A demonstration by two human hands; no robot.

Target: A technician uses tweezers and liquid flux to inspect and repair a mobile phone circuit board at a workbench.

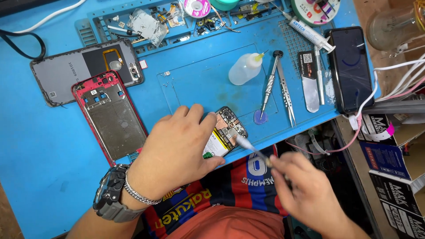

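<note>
just opened phone (226, 130) between hands

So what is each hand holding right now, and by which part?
The left hand steadies the opened phone by its lower end. The right hand grips a thin tool by its handle end.

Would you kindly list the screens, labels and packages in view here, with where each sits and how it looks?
Dark phone screen: right edge of the blue mat, black rectangle, faint blue arc.
White sticker: corner of the grey back cover, small square.
Label on metal pry tool: black and white, right of tweezers.
Dark boxes: lower right, navy and black, white print.
Syringe: white tube, printed label, top right.
</note>
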